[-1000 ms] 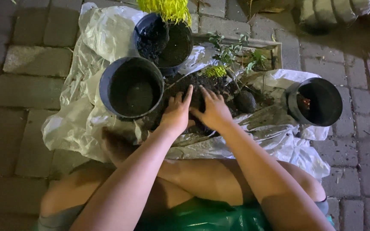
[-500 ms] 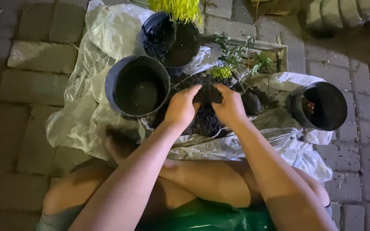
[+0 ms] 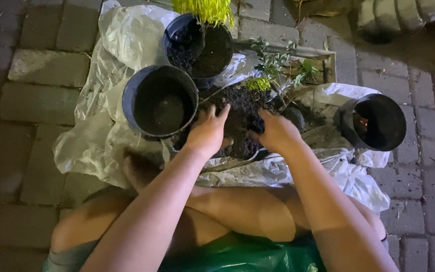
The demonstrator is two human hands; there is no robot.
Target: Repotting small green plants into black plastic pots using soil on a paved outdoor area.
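A heap of dark soil (image 3: 240,118) lies on a white plastic sheet (image 3: 117,45) spread over paving bricks. My left hand (image 3: 206,132) rests flat on the heap's left side, fingers spread, next to a black pot (image 3: 159,100) with a little soil at its bottom. My right hand (image 3: 276,132) curls around a clump of soil at the heap's right side. Small green seedlings (image 3: 278,63) stand just beyond the heap.
A second black pot (image 3: 200,45) holding soil and a yellow-green plant (image 3: 205,9) sits behind. A third black pot (image 3: 376,122) lies tilted at the right. A wooden frame (image 3: 318,55) runs behind the seedlings. My bare knees and green clothing fill the bottom.
Half a second ago both hands were raised together with a clump of soil between them; now they have parted and lowered onto the heap.
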